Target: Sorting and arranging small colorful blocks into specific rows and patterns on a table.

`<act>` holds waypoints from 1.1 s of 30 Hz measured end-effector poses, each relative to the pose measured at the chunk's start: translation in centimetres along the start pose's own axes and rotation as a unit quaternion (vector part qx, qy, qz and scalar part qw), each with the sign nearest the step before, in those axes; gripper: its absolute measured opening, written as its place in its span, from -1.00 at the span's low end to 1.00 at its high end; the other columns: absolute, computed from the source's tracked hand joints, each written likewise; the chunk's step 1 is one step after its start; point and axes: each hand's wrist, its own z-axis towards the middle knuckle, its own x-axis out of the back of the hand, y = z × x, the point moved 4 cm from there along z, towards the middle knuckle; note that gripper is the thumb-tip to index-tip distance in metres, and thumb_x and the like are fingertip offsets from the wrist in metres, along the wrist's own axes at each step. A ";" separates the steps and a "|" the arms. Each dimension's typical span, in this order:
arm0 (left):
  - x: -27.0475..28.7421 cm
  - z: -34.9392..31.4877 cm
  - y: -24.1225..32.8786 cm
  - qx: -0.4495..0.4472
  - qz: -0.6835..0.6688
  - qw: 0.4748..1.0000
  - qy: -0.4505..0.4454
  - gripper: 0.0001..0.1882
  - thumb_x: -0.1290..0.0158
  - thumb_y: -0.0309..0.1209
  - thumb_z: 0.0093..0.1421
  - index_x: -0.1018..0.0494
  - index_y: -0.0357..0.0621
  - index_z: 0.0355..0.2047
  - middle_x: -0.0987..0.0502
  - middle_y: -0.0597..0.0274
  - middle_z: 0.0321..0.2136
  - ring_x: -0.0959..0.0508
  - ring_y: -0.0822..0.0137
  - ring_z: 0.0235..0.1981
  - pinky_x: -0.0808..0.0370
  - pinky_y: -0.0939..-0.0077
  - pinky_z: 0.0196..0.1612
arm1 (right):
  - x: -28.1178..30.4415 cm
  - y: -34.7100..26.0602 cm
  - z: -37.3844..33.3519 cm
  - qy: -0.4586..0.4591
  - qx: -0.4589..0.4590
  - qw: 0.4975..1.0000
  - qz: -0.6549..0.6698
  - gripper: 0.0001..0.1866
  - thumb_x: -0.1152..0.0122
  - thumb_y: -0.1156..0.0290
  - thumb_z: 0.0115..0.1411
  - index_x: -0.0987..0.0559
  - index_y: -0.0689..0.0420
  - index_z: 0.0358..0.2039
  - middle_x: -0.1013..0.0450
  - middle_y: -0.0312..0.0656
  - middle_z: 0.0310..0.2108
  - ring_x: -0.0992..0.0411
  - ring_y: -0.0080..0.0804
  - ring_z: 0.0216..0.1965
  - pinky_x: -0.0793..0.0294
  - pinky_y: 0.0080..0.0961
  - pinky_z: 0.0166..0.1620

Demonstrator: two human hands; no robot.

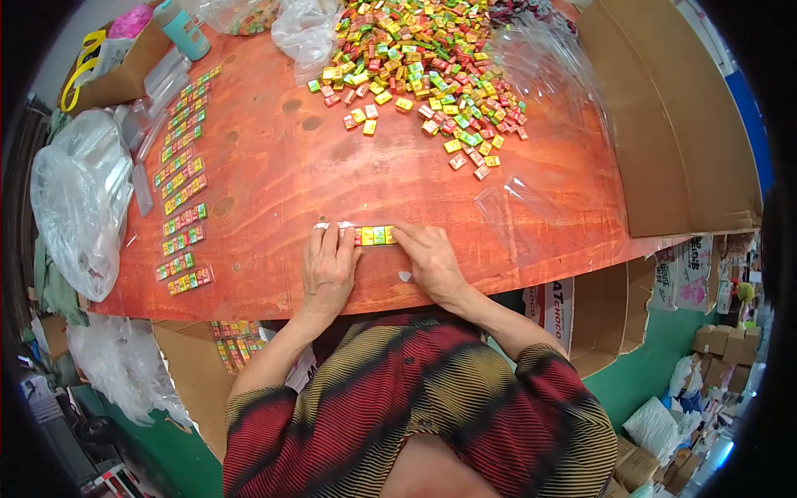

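A short row of small yellow, red and green boxes (375,236) lies on the red wooden table, held between my two hands. My left hand (328,270) has its bent fingers closed over the left end and hides part of the row. White patches show at its fingertips; I cannot make out what they are. At the other end, the fingers of my right hand (430,259) press against the row. A small whitish scrap (404,276) lies just below the row, beside my right hand.
A big pile of small boxes (423,66) covers the far middle of the table (274,183). Filled rows (184,217) line the left side, near a clear plastic bag (83,199). Clear trays (531,195) lie at right; a tall cardboard box (672,116) stands beyond.
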 end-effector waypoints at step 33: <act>-0.6 0.6 -2.9 0.042 0.028 0.990 -0.133 -0.42 0.00 -0.21 0.05 -0.19 -0.08 0.09 -0.06 0.00 0.16 0.01 -0.03 0.20 0.11 -0.08 0.16 | 6.0 6.2 -4.6 0.061 -0.213 0.949 -0.224 -0.65 -0.06 0.48 0.01 -0.39 0.20 -0.13 -0.30 -0.06 -0.08 -0.21 -0.10 0.01 -0.15 -0.20 0.00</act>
